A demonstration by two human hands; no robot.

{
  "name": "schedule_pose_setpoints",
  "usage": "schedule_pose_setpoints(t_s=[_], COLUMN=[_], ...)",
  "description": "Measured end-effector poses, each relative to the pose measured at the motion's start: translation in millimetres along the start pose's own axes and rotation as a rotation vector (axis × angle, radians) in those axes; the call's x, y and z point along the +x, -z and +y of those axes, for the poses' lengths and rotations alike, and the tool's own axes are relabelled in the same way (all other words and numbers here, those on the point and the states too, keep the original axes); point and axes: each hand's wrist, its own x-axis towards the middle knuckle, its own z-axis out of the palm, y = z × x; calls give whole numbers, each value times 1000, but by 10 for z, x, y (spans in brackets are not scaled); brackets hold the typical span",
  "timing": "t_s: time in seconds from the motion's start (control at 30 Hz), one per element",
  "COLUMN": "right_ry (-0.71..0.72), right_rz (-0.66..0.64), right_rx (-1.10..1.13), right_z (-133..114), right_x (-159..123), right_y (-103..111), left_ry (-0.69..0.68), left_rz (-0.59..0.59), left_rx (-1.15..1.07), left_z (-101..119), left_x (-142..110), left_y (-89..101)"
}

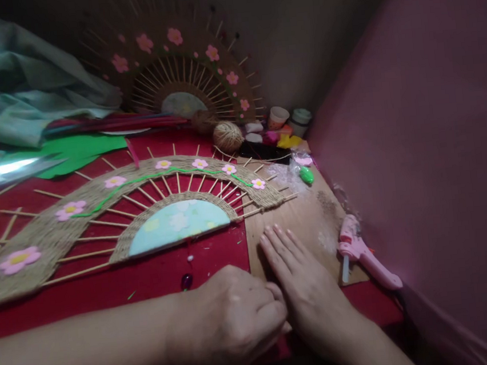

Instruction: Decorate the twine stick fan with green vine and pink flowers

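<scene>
At the near edge of the red-covered desk (150, 284), the left hand (235, 321) has its grip curled into a loose fist; whether it pinches anything cannot be told. The right hand (308, 291) is palm down over the left part of the wooden board (292, 215), fingers extended close together. The woven fan (162, 229) lies beyond both hands, its right end overlapping the board's left edge, with the glue gun (353, 245) at the board's near right corner.

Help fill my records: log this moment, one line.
left hand: curled, contents hidden | right hand: extended over tan wooden board | beige arched twine fan: beyond hands
</scene>
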Motion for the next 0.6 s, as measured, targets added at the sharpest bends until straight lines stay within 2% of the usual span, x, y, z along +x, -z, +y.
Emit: schedule_pose_setpoints(t_s=[0.13, 0.27, 0.37, 0.5, 0.6], right_ry=[15, -80, -136, -261, -329], right_rz=[19, -37, -20, 104, 92], right_rx=[2, 18, 100, 171, 151], right_z=[-51, -8, 51, 118, 177], right_x=[-177, 57, 190, 77, 8], right_y=[16, -12, -9, 29, 20], left_ry=[-27, 5, 89, 199, 339], left_rz=[10, -9, 38, 151, 123], left_rx=[-9, -35, -32, 34, 163], left_z=[0, -7, -34, -110, -180], left_x=[12, 30, 25, 20, 62], left_y=[-13, 0, 27, 41, 6])
